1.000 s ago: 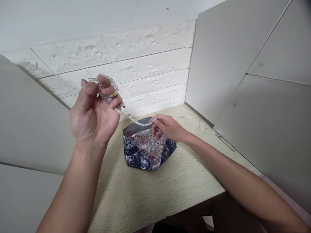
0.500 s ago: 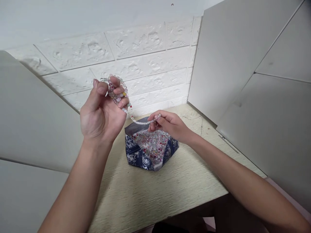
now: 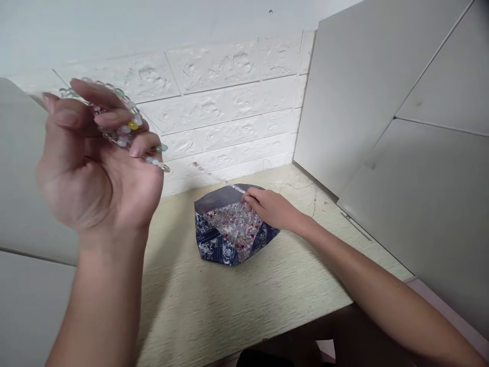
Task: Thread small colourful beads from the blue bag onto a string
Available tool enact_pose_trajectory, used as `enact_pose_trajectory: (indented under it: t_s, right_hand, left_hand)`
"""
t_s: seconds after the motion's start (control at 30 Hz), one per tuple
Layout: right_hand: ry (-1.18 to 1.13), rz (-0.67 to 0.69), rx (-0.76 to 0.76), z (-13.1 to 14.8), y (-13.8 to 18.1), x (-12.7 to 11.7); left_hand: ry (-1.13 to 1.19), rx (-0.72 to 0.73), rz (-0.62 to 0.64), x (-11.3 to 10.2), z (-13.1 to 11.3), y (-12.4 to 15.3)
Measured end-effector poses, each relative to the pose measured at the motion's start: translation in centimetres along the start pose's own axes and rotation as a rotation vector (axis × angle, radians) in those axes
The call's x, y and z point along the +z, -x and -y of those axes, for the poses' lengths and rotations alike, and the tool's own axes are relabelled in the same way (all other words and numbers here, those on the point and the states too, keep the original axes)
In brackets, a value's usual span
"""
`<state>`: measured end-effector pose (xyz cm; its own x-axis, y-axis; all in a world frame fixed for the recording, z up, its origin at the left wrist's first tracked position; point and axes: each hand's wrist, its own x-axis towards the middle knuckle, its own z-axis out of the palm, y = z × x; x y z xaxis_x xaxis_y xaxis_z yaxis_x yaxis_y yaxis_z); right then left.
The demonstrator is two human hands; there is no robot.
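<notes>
Left hand (image 3: 95, 168) is raised, its fingers (image 3: 107, 118) curling closed around a looped strand of beads (image 3: 124, 127), the strand's end trailing past the little finger. Right hand (image 3: 267, 208) is resting at the mouth of a blue-and-white patterned cloth pouch (image 3: 216, 248), its fingers (image 3: 249, 200) pinching a short run of beads (image 3: 237, 189) just above the loose multicoloured beads (image 3: 233, 227) filling the pouch. The pouch is sitting on a pale tabletop (image 3: 214, 311).

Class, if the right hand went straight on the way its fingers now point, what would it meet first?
Probably the loose beads in the blue patterned bag under the right hand; depth is unclear.
</notes>
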<state>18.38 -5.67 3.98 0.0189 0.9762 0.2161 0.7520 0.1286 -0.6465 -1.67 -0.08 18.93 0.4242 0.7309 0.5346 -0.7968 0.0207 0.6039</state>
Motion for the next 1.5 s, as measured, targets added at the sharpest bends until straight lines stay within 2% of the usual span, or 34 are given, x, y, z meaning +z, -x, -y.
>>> enact_pose_trajectory:
  t_s: [0.1, 0.2, 0.43, 0.53, 0.6, 0.67, 0.77, 0.87, 1.03, 1.1, 1.2, 1.4, 1.5]
  right_hand:
    - [0.224, 0.010, 0.021, 0.0, 0.0, 0.2]
    - [0.240, 0.002, 0.024, -0.1, 0.1, 0.2]
    - [-0.038, 0.083, -0.095, -0.5, 0.5, 0.0]
    - [-0.190, 0.019, -0.175, -0.1, 0.7, 0.0]
    - [-0.284, -0.060, -0.238, 0.3, 0.8, 0.0]
    - [-0.368, -0.074, -0.284, 0.5, 0.9, 0.0]
    - [-0.427, -0.018, -0.257, 0.4, 0.7, 0.1]
    - [-0.404, 0.017, -0.200, 0.0, 0.5, 0.4]
    - [-0.416, 0.024, -0.208, 0.0, 0.4, 0.6]
    - [-0.415, 0.026, -0.198, 0.2, 0.5, 0.5]
    - [-0.486, 0.029, -0.193, 0.4, 0.6, 0.4]
    - [-0.822, 0.083, -0.214, 0.3, 0.7, 0.3]
    - [-0.867, 0.087, -0.176, 0.3, 0.6, 0.3]
  left_hand:
    - [-0.032, -0.031, 0.070, 0.7, 0.8, 0.4]
    - [-0.036, -0.080, 0.089, 0.6, 1.8, 0.4]
    - [-0.356, -0.465, 0.156, -0.8, 3.6, 0.1]
    - [-0.461, -0.586, 0.183, -1.3, 4.7, 0.2]
    - [-0.504, -0.614, 0.191, -1.6, 5.4, 0.2]
    - [-0.545, -0.659, 0.207, -1.9, 5.9, 0.3]
    - [-0.553, -0.649, 0.193, -2.1, 6.1, 0.1]
    - [-0.507, -0.577, 0.117, -2.1, 5.6, -0.3]
    - [-0.436, -0.244, -0.156, -2.3, 4.7, -1.1]
    - [-0.491, -0.180, -0.183, -2.5, 4.6, -1.2]
    - [-0.607, -0.277, -0.095, -2.7, 4.9, -1.1]
    - [-0.838, -0.579, 0.237, -3.1, 6.1, -0.5]
    - [-0.908, -0.648, 0.287, -3.3, 6.6, -0.2]
